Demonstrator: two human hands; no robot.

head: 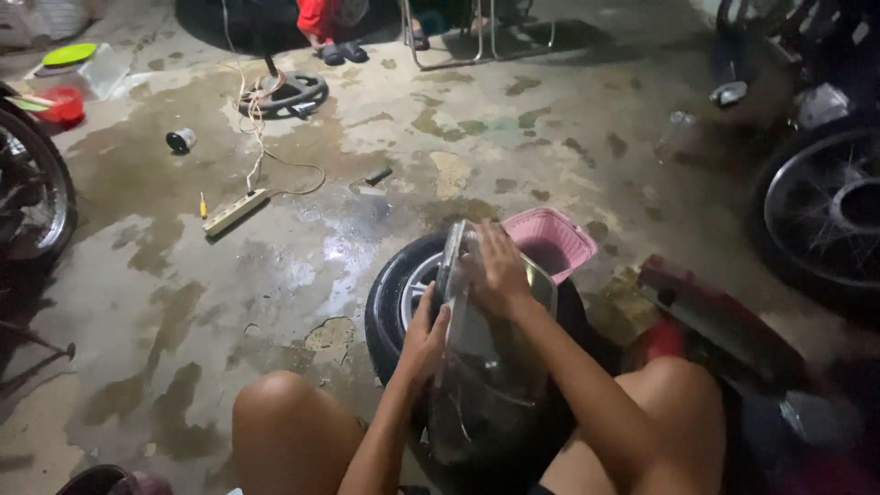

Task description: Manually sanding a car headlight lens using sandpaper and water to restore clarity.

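We grip a silvery curved panel with left hand and right hand, propped over the tyre; beside the tyre, wet floor risks slippage.

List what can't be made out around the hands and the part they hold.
- Head view: lower end of the clear curved cover, lost in shadow between the knees.
- Left hand palm side, turned away.
- Right hand fingertips, behind the cover's edge.
- Tyre, right half hidden by the cover and arms.
- Red part, blurred.
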